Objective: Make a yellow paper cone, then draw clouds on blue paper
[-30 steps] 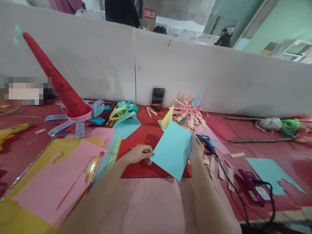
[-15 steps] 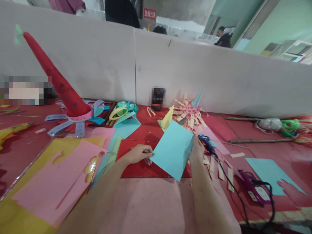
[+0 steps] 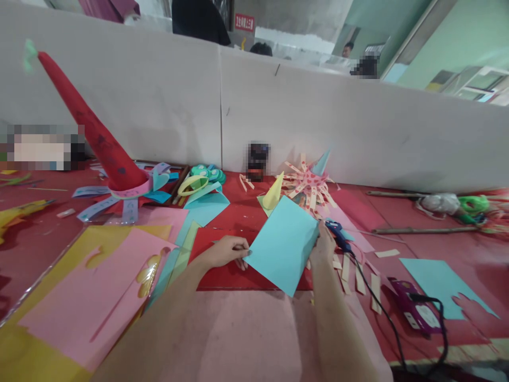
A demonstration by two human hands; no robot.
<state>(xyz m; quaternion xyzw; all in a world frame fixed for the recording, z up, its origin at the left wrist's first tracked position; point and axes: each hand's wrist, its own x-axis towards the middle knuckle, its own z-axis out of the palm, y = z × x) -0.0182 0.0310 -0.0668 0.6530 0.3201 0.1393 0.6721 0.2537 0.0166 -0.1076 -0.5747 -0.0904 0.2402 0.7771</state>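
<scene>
A light blue sheet of paper [image 3: 283,246] is held up at a slant over a red sheet [image 3: 218,276] on the table. My left hand [image 3: 233,251] pinches its left corner. On the right edge my right hand [image 3: 323,244] grips it, with the fingers partly hidden behind the paper. Just behind the sheet stands a small yellow paper cone [image 3: 274,193]. Beside my right hand lies a dark blue glue gun [image 3: 338,233] with a black cord.
To the left are a tall red cone hat [image 3: 95,127] and pink cut paper [image 3: 91,297]. At right lie cream paper strips [image 3: 360,278], a purple power box [image 3: 415,307], another blue sheet [image 3: 441,281] and sticks [image 3: 425,230]. A white partition [image 3: 358,122] stands behind.
My right hand has shifted very slightly at the paper's right edge. The sheet and my left hand stay almost where they were.
</scene>
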